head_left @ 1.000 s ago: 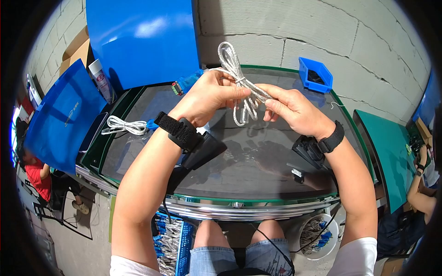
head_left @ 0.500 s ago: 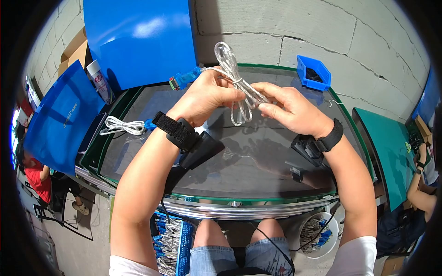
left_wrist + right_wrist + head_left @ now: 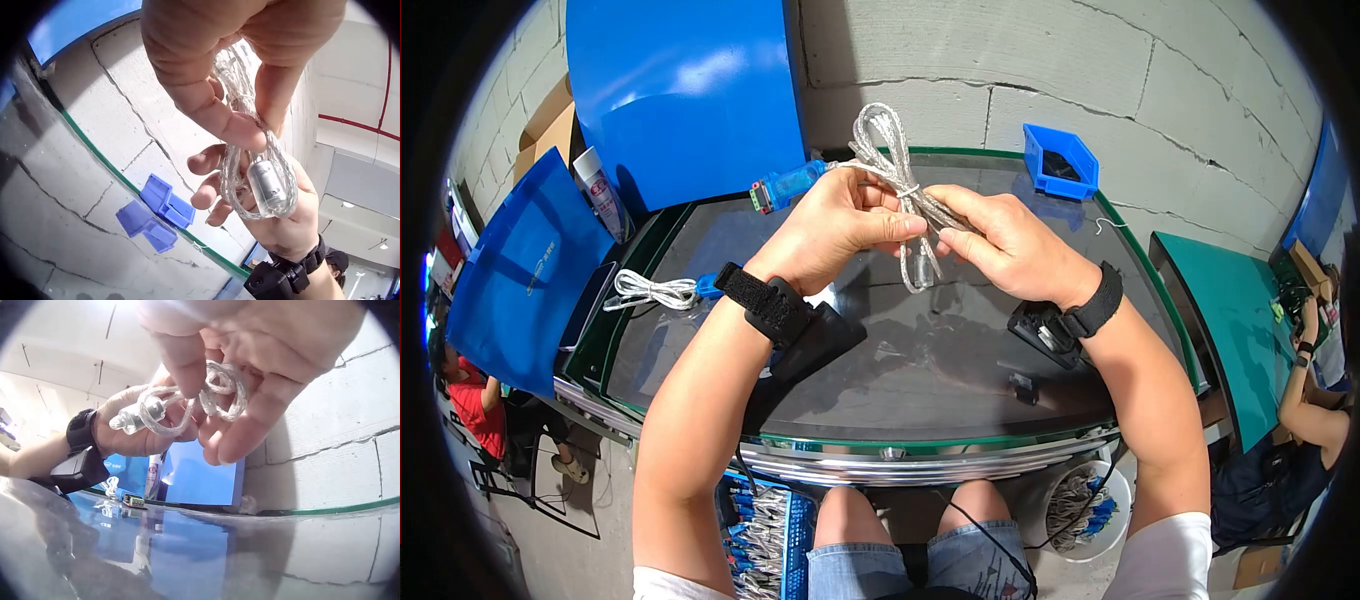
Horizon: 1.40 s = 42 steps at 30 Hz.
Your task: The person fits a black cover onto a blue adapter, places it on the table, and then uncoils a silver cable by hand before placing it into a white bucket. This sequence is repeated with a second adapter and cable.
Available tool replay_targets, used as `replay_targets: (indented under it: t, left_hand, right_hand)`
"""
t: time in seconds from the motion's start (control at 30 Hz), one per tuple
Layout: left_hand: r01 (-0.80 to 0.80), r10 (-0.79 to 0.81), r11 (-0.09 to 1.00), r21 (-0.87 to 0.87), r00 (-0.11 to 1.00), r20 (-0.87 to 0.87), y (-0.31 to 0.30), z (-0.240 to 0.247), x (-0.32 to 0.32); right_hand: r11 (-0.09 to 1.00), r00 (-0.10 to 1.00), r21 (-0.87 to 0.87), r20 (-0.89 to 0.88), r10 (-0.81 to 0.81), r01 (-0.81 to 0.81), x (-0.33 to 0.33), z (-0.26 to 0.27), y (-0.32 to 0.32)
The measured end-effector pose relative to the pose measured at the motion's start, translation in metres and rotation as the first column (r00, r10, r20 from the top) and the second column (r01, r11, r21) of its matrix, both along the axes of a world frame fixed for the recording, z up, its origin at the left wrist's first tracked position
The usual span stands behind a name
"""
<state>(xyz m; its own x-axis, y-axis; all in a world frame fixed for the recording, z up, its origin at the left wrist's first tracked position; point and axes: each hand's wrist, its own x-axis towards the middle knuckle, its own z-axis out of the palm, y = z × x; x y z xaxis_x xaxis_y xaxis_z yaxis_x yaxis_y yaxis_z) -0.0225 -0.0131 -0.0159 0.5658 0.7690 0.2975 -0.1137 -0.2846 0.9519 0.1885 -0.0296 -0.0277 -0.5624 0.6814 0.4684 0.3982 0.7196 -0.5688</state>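
At the far left a blue bag (image 3: 520,270) leans by the table's corner, with a person in a red shirt (image 3: 465,405) sitting lower down on the concrete floor. Behind the bag a spray can (image 3: 600,195) stands upright, and a large blue board (image 3: 685,100) leans against the grey block wall (image 3: 1100,70). The table (image 3: 960,380) has a dark glass top with a green edge and a chrome front rim. On its left part lies a coiled white cord (image 3: 650,292) with a blue end.

A blue plug (image 3: 785,187) sticks out to the left of the left hand (image 3: 840,225). This hand holds a clear, silvery cable (image 3: 890,150), with thumb and fingers curled round the middle of its loops. The cable is in the air above the far half of the table, in front of the wall and well clear of the glass. Its loops stand up above the hands and hang down below them. The right hand (image 3: 1005,245) touches the left and pinches the same bundle between thumb and fingers.

Further right, a small blue bin (image 3: 1058,160) sits at the table's far edge near the wall. Under the front rim, a blue crate (image 3: 765,520) on the left and a white bucket (image 3: 1085,510) on the right are both filled with cables. At the far right is a second surface with a green mat (image 3: 1215,330), where another person's arm (image 3: 1305,400) shows.
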Motion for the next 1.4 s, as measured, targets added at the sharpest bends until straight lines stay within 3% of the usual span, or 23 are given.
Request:
replay_targets:
  t: [0.3,0.33,0.47,0.53,0.63,0.77,0.83,0.87,1.0,1.27,1.4]
  left_hand:
    - [-0.088,0.088,0.995,0.047,0.996,-0.001,0.001,-0.004,-0.001]
    - [-0.089,0.089,0.995,0.047,0.996,0.0,0.001,-0.004,-0.001]
    - [-0.088,0.093,0.994,0.057,0.991,-0.097,0.002,-0.005,-0.002]
    - [-0.097,0.104,0.993,0.065,0.987,-0.123,0.003,-0.007,-0.001]
    - [-0.037,0.037,0.999,-0.001,0.991,-0.127,0.002,-0.005,0.0]
    - [0.014,-0.029,0.996,-0.09,0.986,-0.164,-0.001,-0.005,-0.001]
    - [0.057,-0.092,0.991,-0.124,0.949,-0.303,0.0,-0.005,-0.003]
    - [0.081,-0.119,0.988,-0.129,0.939,-0.322,0.001,-0.006,-0.004]
    - [0.128,-0.169,0.978,-0.163,0.947,-0.273,0.004,-0.008,-0.004]
    - [0.08,-0.086,0.996,-0.038,0.976,-0.201,-0.001,-0.005,-0.002]
    - [0.124,-0.128,0.992,-0.031,0.977,-0.169,-0.002,-0.006,-0.001]
  right_hand:
    - [0.996,0.993,0.038,-0.087,0.079,-0.076,-0.005,-0.007,0.002]
    - [0.984,0.993,-0.161,-0.093,0.065,-0.08,-0.004,-0.003,-0.002]
    - [0.94,0.972,-0.311,-0.224,0.074,-0.143,-0.007,-0.006,-0.003]
    - [0.985,0.992,-0.151,-0.113,0.063,-0.08,-0.005,-0.009,0.003]
    - [0.979,0.998,-0.198,-0.036,-0.053,0.045,-0.006,-0.002,-0.001]
    - [0.969,0.993,-0.231,-0.048,-0.104,0.09,-0.001,-0.001,0.002]
    - [0.927,0.961,-0.371,-0.271,-0.055,-0.052,-0.002,0.0,-0.001]
    - [0.91,0.953,-0.399,-0.302,-0.019,-0.108,-0.002,0.001,-0.001]
    - [0.888,0.944,-0.434,-0.33,0.001,-0.152,-0.004,0.002,-0.002]
    - [0.876,0.924,-0.428,-0.378,0.048,-0.221,0.001,0.005,-0.001]
    - [0.873,0.923,-0.426,-0.379,0.065,-0.237,0.001,0.006,-0.002]
